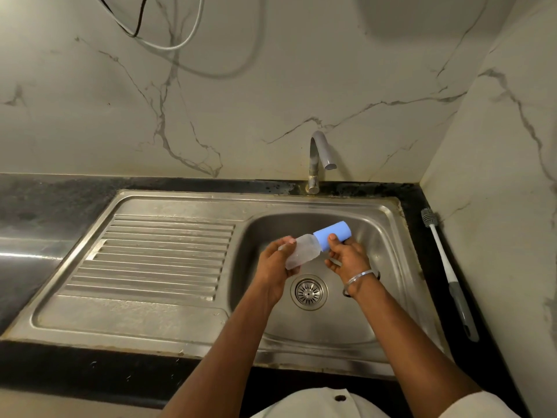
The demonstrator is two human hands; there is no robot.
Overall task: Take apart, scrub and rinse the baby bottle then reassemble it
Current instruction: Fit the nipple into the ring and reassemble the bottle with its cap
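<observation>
Over the sink basin (370, 321) I hold a baby bottle tilted, its top pointing up and to the right. My left hand (275, 267) grips the clear bottle body (301, 250) from below. The blue cap (333, 235) sits on the bottle's top end. My right hand (346, 257) holds the cap's lower edge with thumb and fingers. A bottle brush (446, 267) with a white stem, grey bristles and a grey handle lies on the counter to the right of the sink.
A steel tap (319, 158) stands behind the basin with no water running. The drain strainer (309, 292) is below my hands. A ribbed drainboard (156, 257) lies to the left. Black counter (45, 206) surrounds the sink; marble walls rise behind and right.
</observation>
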